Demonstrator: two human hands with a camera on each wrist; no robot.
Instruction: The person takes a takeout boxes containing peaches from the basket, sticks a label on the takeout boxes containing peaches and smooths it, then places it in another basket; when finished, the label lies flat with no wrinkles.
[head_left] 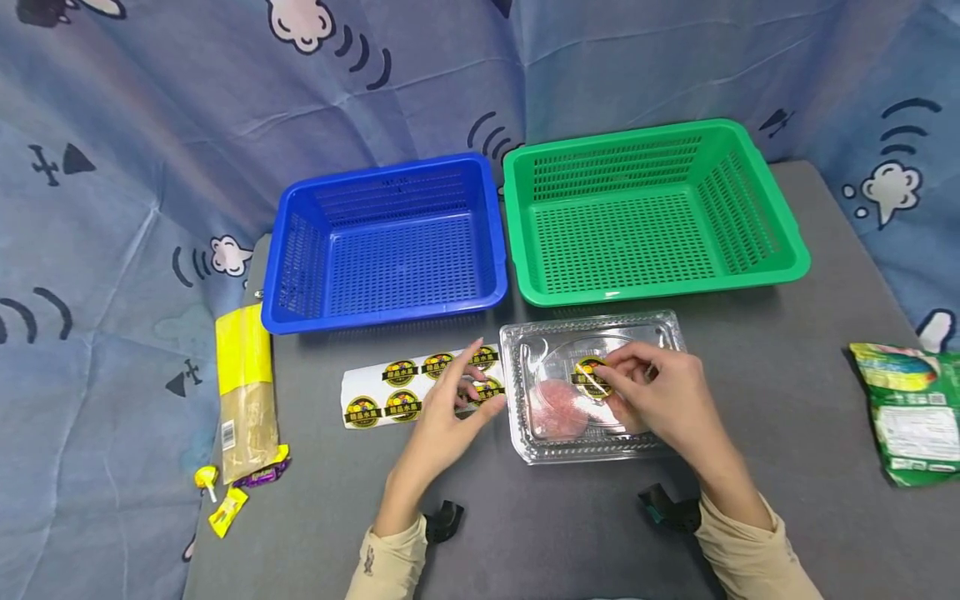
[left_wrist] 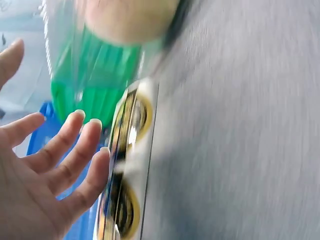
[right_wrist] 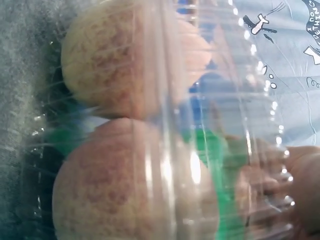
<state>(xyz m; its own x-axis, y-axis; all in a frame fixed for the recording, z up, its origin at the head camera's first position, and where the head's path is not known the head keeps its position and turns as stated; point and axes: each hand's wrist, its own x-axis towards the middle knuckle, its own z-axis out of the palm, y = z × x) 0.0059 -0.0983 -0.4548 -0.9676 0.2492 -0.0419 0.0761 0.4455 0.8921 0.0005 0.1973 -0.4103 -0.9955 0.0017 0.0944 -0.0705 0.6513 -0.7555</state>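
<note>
A clear plastic clamshell box (head_left: pixel 540 455) stands closed on the table, with round pinkish peaches (head_left: pixel 558 410) inside. My right hand (head_left: pixel 660 392) is over the lid, thumb and fingertips pinching the edge of a round black-and-gold label sticker (head_left: pixel 590 379) against the top. Through the box's clear side, the right wrist view shows two peaches (right_wrist: pixel 130 185) close up. Just left of the box, my left hand (head_left: pixel 450 408) hovers with spread fingers over a white sheet of matching stickers (head_left: pixel 363 379). In the left wrist view its palm holds nothing.
Blue (head_left: pixel 401 321) and green (head_left: pixel 660 290) plastic baskets stand behind the box. At the left lie a yellow-and-brown packet (head_left: pixel 246 367), a lollipop (head_left: pixel 206 477) and wrapped candies (head_left: pixel 227 512). A green packet (head_left: pixel 911 417) is at the right edge.
</note>
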